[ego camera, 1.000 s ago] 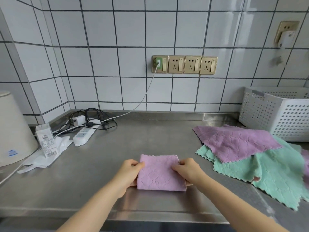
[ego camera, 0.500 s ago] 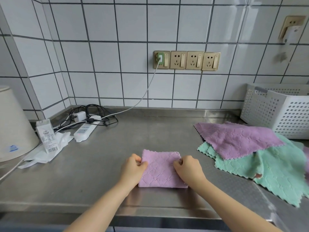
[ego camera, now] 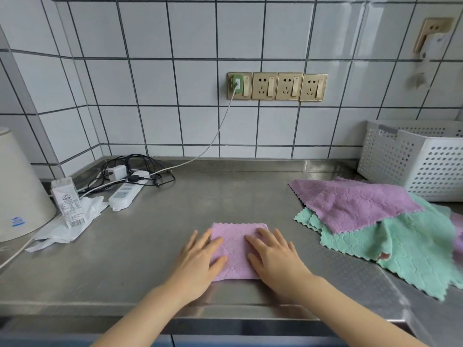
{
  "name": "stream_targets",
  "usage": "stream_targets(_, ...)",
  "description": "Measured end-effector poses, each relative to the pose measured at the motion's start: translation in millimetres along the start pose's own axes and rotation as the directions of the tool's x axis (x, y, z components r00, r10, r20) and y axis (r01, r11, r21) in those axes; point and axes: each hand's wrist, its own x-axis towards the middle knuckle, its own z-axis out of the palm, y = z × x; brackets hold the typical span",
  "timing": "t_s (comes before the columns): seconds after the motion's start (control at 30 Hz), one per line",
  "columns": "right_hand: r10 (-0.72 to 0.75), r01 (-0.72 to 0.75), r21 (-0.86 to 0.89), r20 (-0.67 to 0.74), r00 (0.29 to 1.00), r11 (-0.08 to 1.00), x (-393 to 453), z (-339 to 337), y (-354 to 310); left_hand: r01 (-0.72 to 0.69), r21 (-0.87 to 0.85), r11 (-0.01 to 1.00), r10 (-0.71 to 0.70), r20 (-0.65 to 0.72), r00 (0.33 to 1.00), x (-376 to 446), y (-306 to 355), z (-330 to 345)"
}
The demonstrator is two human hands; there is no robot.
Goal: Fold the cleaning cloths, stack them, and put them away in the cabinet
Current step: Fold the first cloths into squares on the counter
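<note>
The folded purple cloth (ego camera: 236, 249) lies flat on the table (ego camera: 175, 221) near its front edge; left hand (ego camera: 200, 259) at 9 o'clock and right hand (ego camera: 271, 256) at 3 o'clock press it, fingers spread.

Lilac folded cloth (ego camera: 235, 249), lilac cloth (ego camera: 350, 204) over mint cloth (ego camera: 406, 249), white perforated basket (ego camera: 426, 166).

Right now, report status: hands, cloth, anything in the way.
Left hand and right hand flat, pressing the folded purple cloth on the counter. Unfolded cloths piled to the right. Nothing blocking.
</note>
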Motion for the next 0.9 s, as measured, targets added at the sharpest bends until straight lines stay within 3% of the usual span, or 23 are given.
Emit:
stream_targets(0.2,0.018,-0.015,-0.042,0.081,0.997,0.999,-25.6,-0.8,11.9,0.044,-0.111,0.993,-0.038,0.057,0.998,-7.9,1.6,-7.3)
stream_targets(0.3,0.029,-0.03,0.018,0.085,0.996,0.999,-25.5,-0.7,14.4,0.072,-0.387,0.919,-0.064,0.035,0.997,-4.5,12.2,-9.8)
stream_targets(0.37,0.008,-0.009,0.037,0.051,0.999,0.999,-23.4,0.4,16.1,0.122,-0.695,0.709,-0.162,0.008,0.987,0.2,18.5,-13.9)
stream_targets(0.43,-0.014,0.014,0.074,0.004,1.0,0.997,-22.7,0.3,18.7,0.186,-0.923,0.336,-0.359,0.058,0.932,6.2,22.0,-21.3)
stream_targets(0.5,0.003,0.001,0.165,-0.022,1.0,0.986,-23.4,-5.7,18.9,0.235,-0.972,-0.026,-0.416,0.224,0.881,13.2,21.4,-25.8)
stream_targets(0.53,0.022,-0.015,0.217,-0.033,0.999,0.976,-24.4,-9.5,17.8,0.261,-0.956,-0.133,-0.386,0.292,0.875,14.8,20.9,-26.6)
stream_targets(0.57,0.052,-0.04,0.269,-0.039,0.998,0.962,-24.0,-13.7,16.0,0.292,-0.941,-0.171,-0.347,0.335,0.876,15.6,19.3,-26.4)
stream_targets(0.67,0.153,-0.134,0.42,-0.012,0.988,0.898,-18.6,-24.0,10.9,0.318,-0.942,-0.109,-0.311,0.336,0.889,14.4,18.2,-27.3)
stream_targets(0.77,0.201,-0.175,0.565,0.016,0.979,0.806,3.4,-25.3,1.4,0.243,-0.97,0.001,-0.337,0.228,0.914,20.6,2.8,-35.0)
stream_targets(0.9,0.207,-0.199,0.785,0.092,0.974,0.587,51.4,-24.7,-23.5,0.14,-0.987,0.085,-0.43,0.09,0.898,49.1,-37.4,-58.0)
